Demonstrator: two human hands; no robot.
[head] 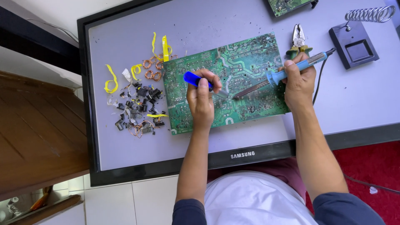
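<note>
A green circuit board [237,62] lies solder side up on a flat screen panel [137,154] used as a work surface. My left hand [201,100] rests on the board and grips a blue-handled tool [193,79] whose metal tip points at the board's middle. My right hand [298,81] holds a blue soldering iron [291,71]; its tip touches the board close to the left tool's tip. The iron's cord runs off behind my right hand.
A heap of removed parts [137,110], copper coils [152,68] and yellow tape strips [110,81] lies left of the board. Green-handled pliers [298,41] and a black iron stand with coil holder [354,41] sit at the right. Another board [287,5] peeks in at top.
</note>
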